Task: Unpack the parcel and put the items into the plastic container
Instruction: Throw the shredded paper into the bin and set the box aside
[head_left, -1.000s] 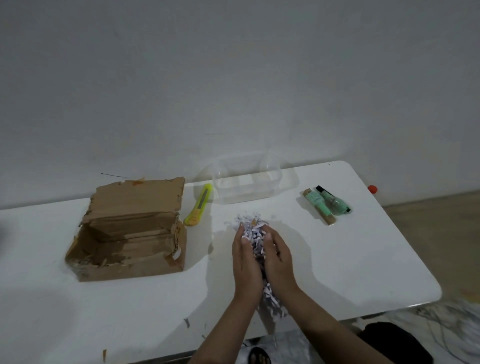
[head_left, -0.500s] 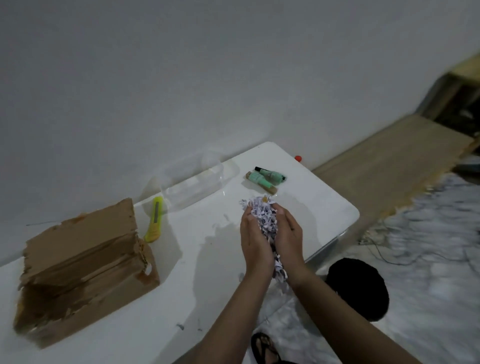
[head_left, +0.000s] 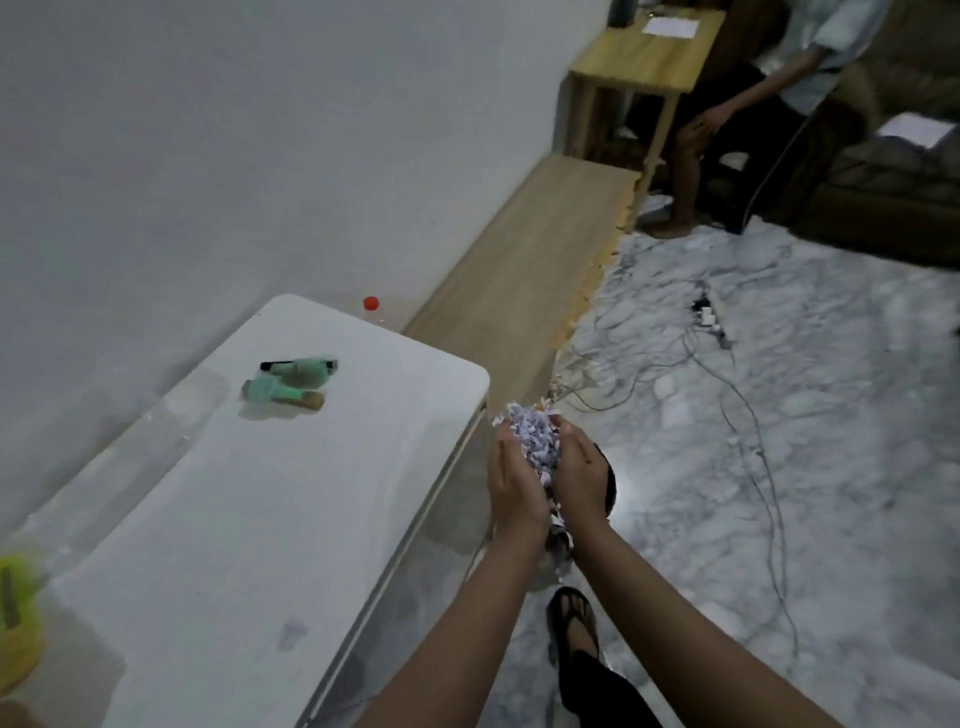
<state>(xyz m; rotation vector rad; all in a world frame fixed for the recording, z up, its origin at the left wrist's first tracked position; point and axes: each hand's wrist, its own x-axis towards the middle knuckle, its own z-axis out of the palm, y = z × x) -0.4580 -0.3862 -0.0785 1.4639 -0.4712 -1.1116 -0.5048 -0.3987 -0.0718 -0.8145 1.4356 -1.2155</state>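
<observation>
— Head view: what's in the hands?
— Crinkly shredded paper (head_left: 535, 441), white and lilac, pressed between the cupped left hand (head_left: 511, 486) and right hand (head_left: 582, 480), just past the white table (head_left: 291, 519) edge, above the marbled floor.
— And on the table?
— Two smooth mint-green bottles (head_left: 291, 382) lying near its far corner.

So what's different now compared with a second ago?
Both hands, left hand and right hand, carried the shredded paper rightward, off the table and out over the floor. The view swung right with them, so the box is out of sight. The grip on the paper is unchanged, and the green bottles lie where they were.
</observation>
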